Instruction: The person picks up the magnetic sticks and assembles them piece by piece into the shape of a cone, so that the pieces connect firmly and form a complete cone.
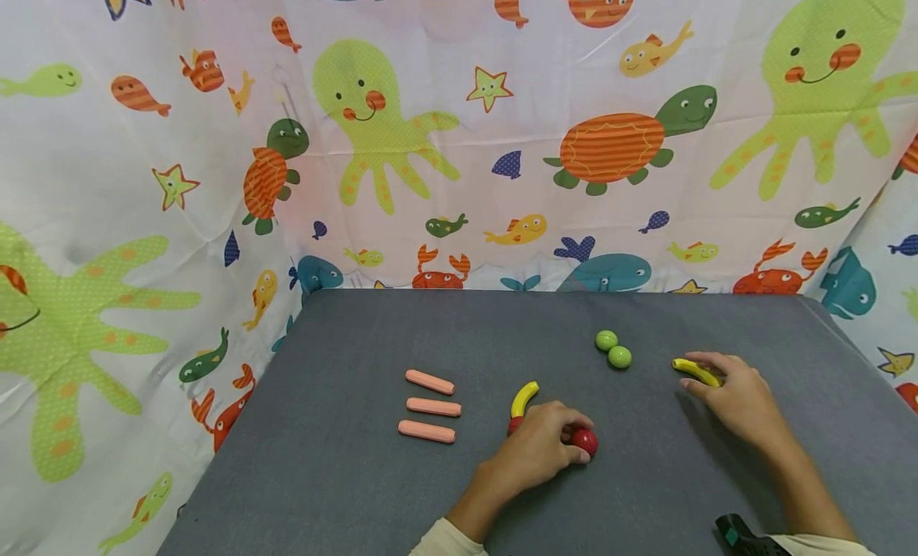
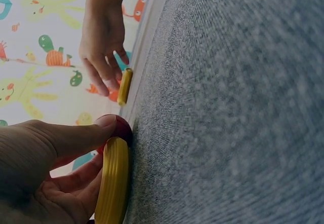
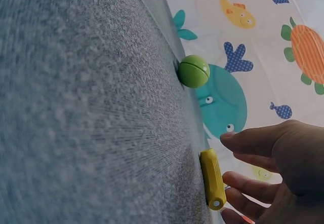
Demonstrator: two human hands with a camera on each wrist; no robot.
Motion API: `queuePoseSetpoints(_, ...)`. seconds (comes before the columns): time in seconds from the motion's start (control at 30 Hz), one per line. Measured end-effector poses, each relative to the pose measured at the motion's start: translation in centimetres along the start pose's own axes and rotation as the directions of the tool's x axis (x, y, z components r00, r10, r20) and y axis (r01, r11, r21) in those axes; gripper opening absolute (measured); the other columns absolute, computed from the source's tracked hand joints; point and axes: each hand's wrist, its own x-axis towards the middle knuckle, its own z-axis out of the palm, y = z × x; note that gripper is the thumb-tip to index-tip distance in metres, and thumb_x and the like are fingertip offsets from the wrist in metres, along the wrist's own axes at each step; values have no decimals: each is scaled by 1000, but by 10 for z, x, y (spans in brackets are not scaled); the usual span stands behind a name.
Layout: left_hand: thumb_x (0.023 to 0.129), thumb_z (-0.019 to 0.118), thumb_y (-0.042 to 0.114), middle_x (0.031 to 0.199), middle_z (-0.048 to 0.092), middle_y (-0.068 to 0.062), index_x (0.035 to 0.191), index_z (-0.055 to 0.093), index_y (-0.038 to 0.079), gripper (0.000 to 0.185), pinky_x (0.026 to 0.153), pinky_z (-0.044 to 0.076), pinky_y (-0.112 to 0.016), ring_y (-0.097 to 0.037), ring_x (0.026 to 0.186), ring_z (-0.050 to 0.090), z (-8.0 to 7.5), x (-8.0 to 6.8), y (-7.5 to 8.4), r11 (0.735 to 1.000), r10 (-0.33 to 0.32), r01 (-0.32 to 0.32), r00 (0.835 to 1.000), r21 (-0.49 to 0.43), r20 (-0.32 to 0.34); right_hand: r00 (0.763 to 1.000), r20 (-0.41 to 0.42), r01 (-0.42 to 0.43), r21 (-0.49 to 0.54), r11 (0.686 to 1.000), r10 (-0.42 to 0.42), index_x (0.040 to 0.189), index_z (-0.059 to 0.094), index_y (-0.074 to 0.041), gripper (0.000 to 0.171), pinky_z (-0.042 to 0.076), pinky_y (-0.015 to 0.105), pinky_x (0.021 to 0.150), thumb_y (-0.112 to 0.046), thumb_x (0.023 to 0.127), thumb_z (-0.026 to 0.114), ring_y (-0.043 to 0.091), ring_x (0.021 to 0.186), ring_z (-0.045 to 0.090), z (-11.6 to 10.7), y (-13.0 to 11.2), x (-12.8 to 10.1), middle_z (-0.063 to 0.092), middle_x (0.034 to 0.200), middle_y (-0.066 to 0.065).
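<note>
My left hand (image 1: 541, 448) pinches a small glossy red ball (image 1: 584, 441) between thumb and fingers, low over the grey table. Just beyond that hand lies a curved yellow toy banana (image 1: 525, 398), large in front of the fingers in the left wrist view. Another red piece (image 1: 514, 425) peeks out at the banana's near end, mostly hidden by the hand. My right hand (image 1: 739, 397) hovers around a second toy banana (image 1: 694, 372) on the table. In the right wrist view its thumb is apart from that banana (image 3: 212, 179), with the fingers loosely spread beside it.
Two green balls (image 1: 613, 349) sit together toward the back, left of the right hand. Three pink toy sausages (image 1: 430, 407) lie in a column on the left. A curtain with sea animals (image 1: 445, 142) hangs behind the table. Near the front right is a black device (image 1: 746, 536).
</note>
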Motion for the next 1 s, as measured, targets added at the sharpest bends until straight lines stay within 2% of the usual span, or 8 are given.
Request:
queuePoseSetpoints(0.23, 87, 89, 9, 104, 68, 7, 123, 78, 11, 38, 84, 53, -15, 4, 91, 64, 0, 0, 1, 1000, -14, 14, 1000, -11, 3, 999, 16, -29, -15, 999, 29, 133, 64, 7, 42, 49, 62, 81, -16, 99, 74, 49, 106, 63, -1, 2, 1, 67, 120, 34)
queuePoseSetpoints(0.33, 87, 88, 10, 104, 67, 7, 123, 78, 12, 38, 84, 53, -15, 4, 91, 64, -1, 0, 1, 1000, -22, 22, 1000, -14, 7, 999, 18, -35, -36, 999, 35, 130, 66, 6, 39, 51, 50, 75, -13, 98, 75, 41, 97, 64, -2, 2, 2, 69, 111, 29)
queuePoseSetpoints(0.43, 87, 88, 10, 104, 67, 7, 123, 78, 12, 38, 83, 53, -15, 4, 91, 63, -1, 0, 0, 1000, -24, 24, 1000, -12, 8, 999, 25, -32, -47, 998, 33, 128, 68, 6, 37, 47, 38, 69, -10, 96, 75, 29, 88, 62, -3, 3, 2, 70, 101, 20)
queuePoseSetpoints(0.5, 87, 88, 10, 104, 67, 7, 123, 78, 12, 38, 83, 53, -15, 4, 90, 63, 0, 0, 0, 1000, -19, 19, 1000, -8, 4, 999, 31, -30, -48, 998, 31, 127, 68, 7, 36, 44, 33, 67, -10, 96, 75, 25, 85, 60, -3, 4, 3, 70, 98, 16)
queuePoseSetpoints(0.9, 88, 88, 9, 102, 67, 7, 123, 78, 10, 37, 82, 53, -14, 5, 90, 63, 0, 0, -1, 1000, -3, 3, 1000, -20, 4, 985, 115, -121, -50, 991, 126, 119, 73, 8, 31, 44, 33, 66, -15, 98, 72, 23, 83, 61, -6, 5, 5, 74, 105, 22)
queuePoseSetpoints(1.0, 88, 87, 10, 104, 67, 8, 124, 78, 11, 37, 83, 53, -15, 5, 91, 63, 0, 0, -1, 1000, -12, 13, 1000, -26, 17, 986, 122, -112, -61, 992, 118, 118, 74, 8, 30, 44, 33, 66, -14, 98, 72, 24, 84, 62, -6, 4, 5, 74, 106, 24)
